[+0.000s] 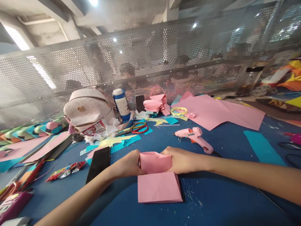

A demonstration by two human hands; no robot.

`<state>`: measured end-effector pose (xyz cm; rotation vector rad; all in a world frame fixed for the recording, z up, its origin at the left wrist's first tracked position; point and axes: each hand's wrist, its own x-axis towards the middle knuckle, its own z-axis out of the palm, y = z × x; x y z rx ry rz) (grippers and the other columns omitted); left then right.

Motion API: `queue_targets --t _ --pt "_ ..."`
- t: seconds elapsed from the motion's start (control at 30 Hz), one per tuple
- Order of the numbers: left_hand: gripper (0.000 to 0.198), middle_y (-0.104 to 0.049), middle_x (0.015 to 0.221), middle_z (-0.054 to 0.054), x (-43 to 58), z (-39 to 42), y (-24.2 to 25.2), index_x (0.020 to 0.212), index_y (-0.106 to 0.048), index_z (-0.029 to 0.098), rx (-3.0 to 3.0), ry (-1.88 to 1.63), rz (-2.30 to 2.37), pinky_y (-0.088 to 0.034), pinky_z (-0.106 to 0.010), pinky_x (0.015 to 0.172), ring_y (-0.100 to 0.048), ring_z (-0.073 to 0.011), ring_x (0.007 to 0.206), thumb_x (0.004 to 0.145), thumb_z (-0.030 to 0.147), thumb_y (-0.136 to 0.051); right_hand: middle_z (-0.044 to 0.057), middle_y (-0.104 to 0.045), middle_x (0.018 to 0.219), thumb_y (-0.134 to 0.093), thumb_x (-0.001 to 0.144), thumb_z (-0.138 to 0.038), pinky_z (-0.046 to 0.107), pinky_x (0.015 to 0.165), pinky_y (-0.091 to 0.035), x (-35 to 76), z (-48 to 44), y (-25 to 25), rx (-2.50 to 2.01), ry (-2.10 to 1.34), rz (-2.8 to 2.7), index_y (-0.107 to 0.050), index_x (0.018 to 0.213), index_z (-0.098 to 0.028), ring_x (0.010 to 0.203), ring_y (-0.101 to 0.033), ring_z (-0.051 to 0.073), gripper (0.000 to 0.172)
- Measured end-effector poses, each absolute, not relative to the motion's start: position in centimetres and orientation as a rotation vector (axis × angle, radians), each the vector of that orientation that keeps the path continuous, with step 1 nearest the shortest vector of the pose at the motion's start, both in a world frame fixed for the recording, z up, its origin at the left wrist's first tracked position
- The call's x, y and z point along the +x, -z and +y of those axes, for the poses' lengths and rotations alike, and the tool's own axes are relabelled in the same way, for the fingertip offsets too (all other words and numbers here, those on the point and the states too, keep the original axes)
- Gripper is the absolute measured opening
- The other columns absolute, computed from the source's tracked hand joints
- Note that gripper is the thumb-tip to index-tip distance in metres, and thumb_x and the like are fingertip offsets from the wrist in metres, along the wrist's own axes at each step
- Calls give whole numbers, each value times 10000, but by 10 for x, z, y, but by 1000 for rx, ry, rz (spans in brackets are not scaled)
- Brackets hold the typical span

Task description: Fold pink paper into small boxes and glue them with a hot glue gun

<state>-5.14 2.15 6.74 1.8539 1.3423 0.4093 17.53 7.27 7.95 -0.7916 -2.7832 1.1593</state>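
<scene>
A folded sheet of pink paper (160,187) lies before me on the blue table, its upper part raised between both hands. My left hand (130,163) grips the left edge of that raised part, fingers closed and partly hidden behind it. On the other edge my right hand (180,159) is closed as well, its fingertips out of sight behind the paper. Just beyond the right hand rests a pink hot glue gun (196,138). A black phone (98,163) lies beside my left wrist.
Red-handled scissors (138,127) and blue and yellow paper scraps lie farther back. Behind them stand a white backpack (89,106), a bottle (121,105) and a pink paper basket (157,103). Large pink sheets (211,110) spread at back right. A perforated metal screen (145,56) closes the far side.
</scene>
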Motion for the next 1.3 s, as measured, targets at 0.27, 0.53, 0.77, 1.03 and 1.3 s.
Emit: queue_targets --t 0.27,0.53,0.77,1.03,1.3 --pt "483 -457 1400 -109 -38 -6 -84 1358 -399 279 1975 -1229 1424 -497 -388 936 -507 -239 1231 913 333 -577 62 -637 1226 -535 847 -166 348 916 -479 182 57 -76 -726 -1186 -2178 -481 1354 -226 1065 -597 226 513" --pt "410 -341 1465 -79 -14 -46 -66 1147 -552 261 2227 -871 1266 -489 -380 1033 -505 -231 1272 791 110 -689 60 -608 1149 -811 708 -301 315 825 -542 199 27 -78 -614 -1605 -2228 -443 1232 -199 994 -620 200 648" --pt "424 -403 1441 -72 -45 -30 -83 1133 -599 249 2588 -824 1081 -422 -388 1097 -404 -237 1365 821 -25 -515 54 -506 1211 -715 790 -172 268 719 -524 213 52 -72 -755 -1150 -2116 -380 1308 -276 965 -583 157 626" --pt "186 -487 1428 -83 -55 -36 -98 988 -661 207 3201 -486 1260 -422 -442 1026 -439 -264 1295 954 120 -500 34 -606 920 -502 987 -193 292 722 -378 223 46 -70 -281 -174 -2483 -664 849 -203 830 -501 159 214" --pt "374 -673 1193 -34 -35 -79 -68 1129 -679 179 3436 -570 1229 -427 -337 864 -568 -171 926 993 87 -343 23 -635 810 -420 975 -71 321 639 -293 233 36 -54 -163 460 -2639 -660 924 -172 734 -473 172 265"
